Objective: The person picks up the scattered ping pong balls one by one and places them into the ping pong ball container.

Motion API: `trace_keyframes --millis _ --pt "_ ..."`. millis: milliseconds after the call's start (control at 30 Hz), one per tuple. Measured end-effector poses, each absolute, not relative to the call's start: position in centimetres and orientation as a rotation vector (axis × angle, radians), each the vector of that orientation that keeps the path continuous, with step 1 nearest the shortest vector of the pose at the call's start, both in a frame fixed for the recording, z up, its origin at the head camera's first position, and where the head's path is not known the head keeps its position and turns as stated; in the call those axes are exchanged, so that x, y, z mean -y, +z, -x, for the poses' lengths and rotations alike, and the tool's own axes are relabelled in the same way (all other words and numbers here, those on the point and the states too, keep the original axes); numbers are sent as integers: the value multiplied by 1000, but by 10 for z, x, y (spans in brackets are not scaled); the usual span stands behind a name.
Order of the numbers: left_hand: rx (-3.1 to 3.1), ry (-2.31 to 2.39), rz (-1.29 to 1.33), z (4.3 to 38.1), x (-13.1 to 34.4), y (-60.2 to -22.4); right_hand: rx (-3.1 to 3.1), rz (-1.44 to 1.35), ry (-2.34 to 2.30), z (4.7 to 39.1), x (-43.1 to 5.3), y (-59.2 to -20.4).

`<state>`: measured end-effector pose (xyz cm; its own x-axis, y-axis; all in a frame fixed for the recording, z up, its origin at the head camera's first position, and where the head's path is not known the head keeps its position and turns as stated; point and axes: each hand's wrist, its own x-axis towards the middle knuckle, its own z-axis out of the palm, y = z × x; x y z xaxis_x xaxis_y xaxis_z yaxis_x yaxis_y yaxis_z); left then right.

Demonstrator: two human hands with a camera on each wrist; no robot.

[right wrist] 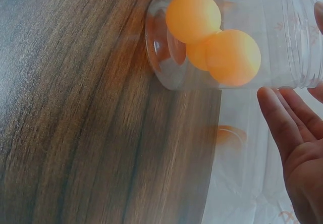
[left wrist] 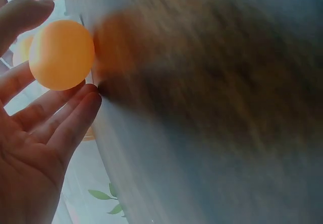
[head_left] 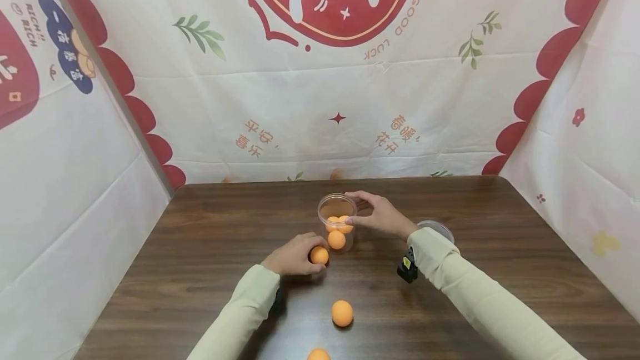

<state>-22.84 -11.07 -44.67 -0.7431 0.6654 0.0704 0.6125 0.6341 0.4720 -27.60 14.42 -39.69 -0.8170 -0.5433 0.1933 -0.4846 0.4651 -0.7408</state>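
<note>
A clear plastic jar (head_left: 338, 204) stands upright on the table with three orange ping-pong balls (right wrist: 233, 57) inside. My right hand (head_left: 377, 214) holds the jar near its rim, thumb on the near side. Just left of the jar, my left hand (head_left: 296, 255) has its thumb and fingers curled round another orange ping-pong ball (head_left: 319, 255). In the left wrist view that ball (left wrist: 61, 55) is at the table surface, between thumb and fingers; the thumb tip looks slightly apart from it.
Nearer the front lie a loose orange ball (head_left: 342, 313) and another ball (head_left: 318, 355), cut off by the frame. A clear round lid (head_left: 437, 229) lies partly behind my right wrist. Printed cloth (head_left: 310, 99) walls the brown wooden table (head_left: 210, 226) at the back and sides.
</note>
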Motion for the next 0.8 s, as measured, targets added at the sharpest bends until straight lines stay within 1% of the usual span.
trace_keyframes --millis 400,800 --pt "-2725 816 -1151 229 110 -444 -2647 904 -1293 277 -142 -395" --pt "-2688 844 -1146 228 113 -440 -2643 876 -1269 276 -143 -395"
